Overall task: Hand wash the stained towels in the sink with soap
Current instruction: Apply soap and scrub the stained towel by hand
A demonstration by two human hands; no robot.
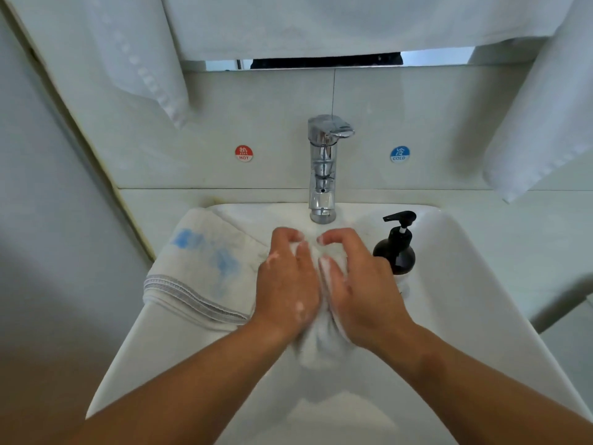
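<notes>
From the head camera, your left hand (285, 277) and right hand (359, 284) meet over the middle of the sink (455, 277). A bunched towel (317, 343) is squeezed between them. The fingers (290, 236) of your left hand are curled down into the cloth, with its thumb lying along the fold. Your right hand's fingers (337, 236) are hooked over the other side, and its thumb presses into the same wad. White suds cling to the knuckles and thumbs of both hands. The rest of the bunched towel hangs out below your palms, toward your wrists and down into the basin.

Just outside your left fingers, a stained towel (205, 268) with blue smears and a grey stitched hem lies draped over the sink's rim. It touches the side of your left hand. Just beyond your fingertips stands the chrome faucet (322, 168); you cannot tell whether water is running. Just outside your right fingers a black soap dispenser (396, 248) stands upright on the sink ledge, close to the hand. On the wall past the faucet, a red HOT sticker (244, 153) sits on your left-hand side and a blue COLD sticker (399, 154) on your right.
</notes>
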